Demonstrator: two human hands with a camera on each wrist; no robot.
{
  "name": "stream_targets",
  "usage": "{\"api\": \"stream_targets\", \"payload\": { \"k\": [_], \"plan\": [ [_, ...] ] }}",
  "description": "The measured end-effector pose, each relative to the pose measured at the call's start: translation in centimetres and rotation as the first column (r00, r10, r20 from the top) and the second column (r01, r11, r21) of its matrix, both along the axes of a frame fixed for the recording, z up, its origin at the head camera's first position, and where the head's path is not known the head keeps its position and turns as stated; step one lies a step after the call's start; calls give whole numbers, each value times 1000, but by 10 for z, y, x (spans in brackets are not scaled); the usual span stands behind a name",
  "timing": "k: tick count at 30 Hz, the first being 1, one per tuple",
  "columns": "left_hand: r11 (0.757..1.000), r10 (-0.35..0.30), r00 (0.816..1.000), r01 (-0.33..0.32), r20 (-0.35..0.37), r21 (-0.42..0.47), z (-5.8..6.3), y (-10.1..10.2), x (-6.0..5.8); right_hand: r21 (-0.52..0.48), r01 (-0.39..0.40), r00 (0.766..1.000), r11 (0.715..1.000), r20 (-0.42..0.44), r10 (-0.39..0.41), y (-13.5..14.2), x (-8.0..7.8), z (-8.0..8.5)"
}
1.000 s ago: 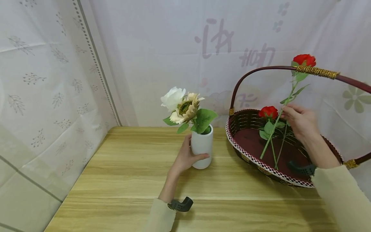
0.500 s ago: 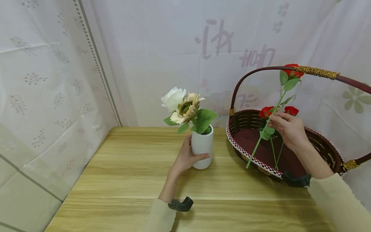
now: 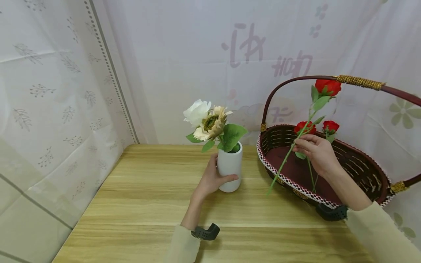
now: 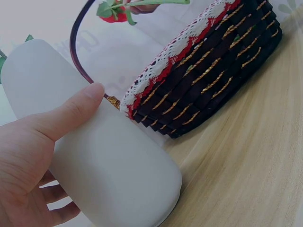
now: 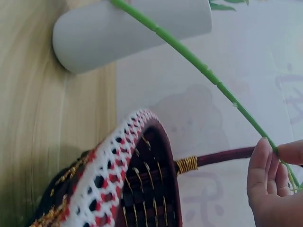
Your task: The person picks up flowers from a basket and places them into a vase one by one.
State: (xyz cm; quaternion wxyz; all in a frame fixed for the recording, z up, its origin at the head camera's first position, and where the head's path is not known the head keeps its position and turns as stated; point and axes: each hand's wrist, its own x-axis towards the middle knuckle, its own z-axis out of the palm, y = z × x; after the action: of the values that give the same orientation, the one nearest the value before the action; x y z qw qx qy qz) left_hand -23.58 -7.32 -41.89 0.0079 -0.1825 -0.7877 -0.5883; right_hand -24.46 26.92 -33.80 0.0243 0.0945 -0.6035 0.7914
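My left hand (image 3: 213, 178) grips a white vase (image 3: 230, 166) on the wooden table, thumb across its front. In the left wrist view the thumb and curled fingers wrap the vase (image 4: 113, 165). A white flower (image 3: 197, 112) and a cream sunflower-like bloom (image 3: 212, 123) with green leaves stand in the vase. My right hand (image 3: 317, 153) pinches the green stem of a red rose (image 3: 328, 87), held tilted over the basket. The stem's lower end reaches past the rim toward the vase. In the right wrist view, thumb and fingertips pinch the stem (image 5: 203, 70).
A dark woven basket (image 3: 365, 171) with white-and-red lace trim and a tall arched handle (image 3: 286, 84) stands at the right. Two more red roses (image 3: 330, 126) lie in it. A patterned cloth (image 3: 184, 54) hangs behind the table (image 3: 148, 204).
My right hand has moved left and a little down with the red rose, bringing its stem end out over the basket's rim. The left hand and vase have stayed put.
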Motion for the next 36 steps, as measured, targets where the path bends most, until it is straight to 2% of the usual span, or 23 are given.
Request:
{"api": "stream_targets", "payload": {
  "k": [5,11,18,24,28,33,36],
  "plan": [
    [1000,7,1000,-7,-2,-4,4,0,4,52,-28,1000,998,1,28,-10,2,-1],
    [1000,9,1000,-9,13,-11,3,0,3,93,-48,999,995,12,47,-23,5,-1],
    [1000,27,1000,-27,-4,-9,-39,-1,-24,147,-54,998,988,24,51,-31,7,-5],
    [1000,24,1000,-24,-2,-10,-39,0,-24,247,-58,998,967,29,52,-38,7,-7],
    [1000,25,1000,-25,1,-6,-38,0,-23,333,-51,999,942,28,44,-42,8,-6],
    [1000,26,1000,-26,-3,2,-38,0,-24,422,-27,999,906,-20,39,-48,8,-1],
    [1000,23,1000,-23,-11,15,-38,0,-23,430,-13,997,903,-58,42,-51,7,3]
  ]
}}
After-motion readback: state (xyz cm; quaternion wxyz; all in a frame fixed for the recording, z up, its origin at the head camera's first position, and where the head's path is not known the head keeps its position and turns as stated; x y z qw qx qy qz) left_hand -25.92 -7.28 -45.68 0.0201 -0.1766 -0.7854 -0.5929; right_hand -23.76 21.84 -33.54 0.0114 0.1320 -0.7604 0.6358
